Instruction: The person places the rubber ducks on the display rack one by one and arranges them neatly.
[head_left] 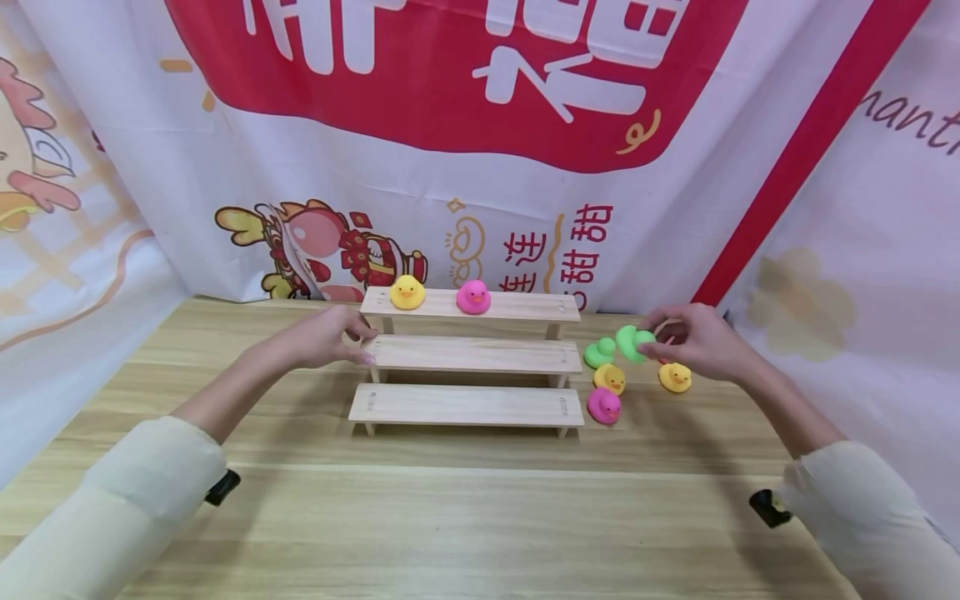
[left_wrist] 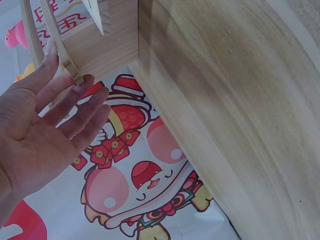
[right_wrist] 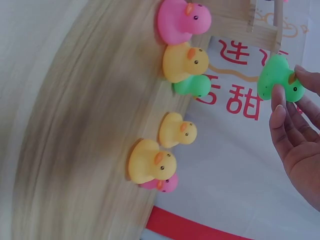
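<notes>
A three-tier wooden stand (head_left: 465,403) stands on the table. At its left end, my left hand (head_left: 333,337) grips the end of the middle tier (head_left: 468,353), thumb on one face and fingertips at the edge in the left wrist view. To the right of the stand, my right hand (head_left: 699,342) pinches a green rubber duck (right_wrist: 271,75) between thumb and fingers, raised above the table. On the top tier sit a yellow duck (head_left: 407,293) at the left and a pink duck (head_left: 473,297) near the middle.
Right of the stand, another green duck (head_left: 599,353), a yellow duck (head_left: 609,379) and a pink duck (head_left: 604,406) sit close together. Farther right are more yellow ducks (right_wrist: 152,162) and a pink one (right_wrist: 170,183). A printed cloth (head_left: 420,183) hangs behind the table (head_left: 465,517).
</notes>
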